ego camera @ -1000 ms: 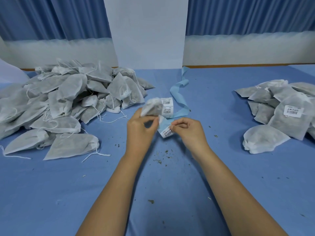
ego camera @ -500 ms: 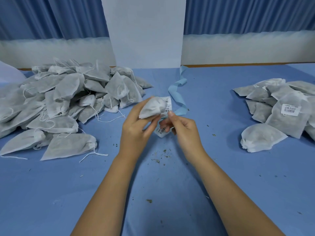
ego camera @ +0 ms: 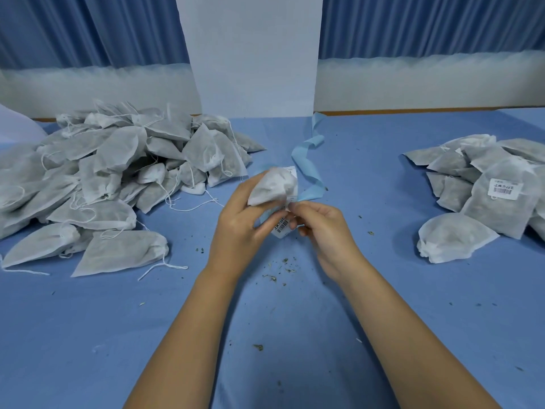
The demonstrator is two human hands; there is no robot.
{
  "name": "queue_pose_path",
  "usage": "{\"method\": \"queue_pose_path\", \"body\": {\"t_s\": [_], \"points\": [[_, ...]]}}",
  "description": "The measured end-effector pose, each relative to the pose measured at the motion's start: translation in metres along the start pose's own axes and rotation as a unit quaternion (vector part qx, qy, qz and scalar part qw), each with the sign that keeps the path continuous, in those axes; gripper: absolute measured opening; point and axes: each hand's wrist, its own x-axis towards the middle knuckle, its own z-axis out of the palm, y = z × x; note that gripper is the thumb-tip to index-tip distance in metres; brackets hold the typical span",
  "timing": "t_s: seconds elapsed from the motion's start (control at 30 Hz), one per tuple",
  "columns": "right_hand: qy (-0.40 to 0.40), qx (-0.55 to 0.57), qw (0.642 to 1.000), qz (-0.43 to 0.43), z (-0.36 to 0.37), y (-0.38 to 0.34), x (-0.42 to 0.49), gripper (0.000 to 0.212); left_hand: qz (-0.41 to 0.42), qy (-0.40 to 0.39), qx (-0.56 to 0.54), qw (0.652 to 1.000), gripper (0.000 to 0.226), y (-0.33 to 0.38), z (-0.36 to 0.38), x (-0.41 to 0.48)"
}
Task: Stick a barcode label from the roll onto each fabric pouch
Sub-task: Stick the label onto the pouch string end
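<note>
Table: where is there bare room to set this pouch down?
Free: the table between the right hand and the right heap, and the near stretch below the left heap. Crowded: both heaps, and the middle around the strip.

blue pleated curtains (ego camera: 88,28), white wall panel (ego camera: 250,54), blue tabletop (ego camera: 88,335), even light

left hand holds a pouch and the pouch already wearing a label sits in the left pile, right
Not quite. The head view shows the left hand holding a pouch, but the labelled pouch lies in the right pile.
</note>
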Motion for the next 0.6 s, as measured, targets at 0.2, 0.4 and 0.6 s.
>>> {"method": "queue_pose_path", "body": {"t_s": [0.2, 0.4, 0.6], "points": [[0.109, 0.011, 0.994, -0.006, -0.009, -0.004, 0.006, 0.024, -0.269, 0.074, -0.122, 0.953, 0.022, 0.007, -0.018, 0.007], [0.058, 0.008, 0.978, -0.202, -0.003, -0.007, -0.003, 0.016, -0.330, 0.046, -0.211, 0.919, 0.036, 0.010, -0.019, 0.009], [-0.002, -0.090, 0.963, -0.254, 0.003, -0.003, -0.006, 0.016, -0.303, -0.033, -0.260, 0.916, 0.043, 0.020, -0.015, 0.007]]}}
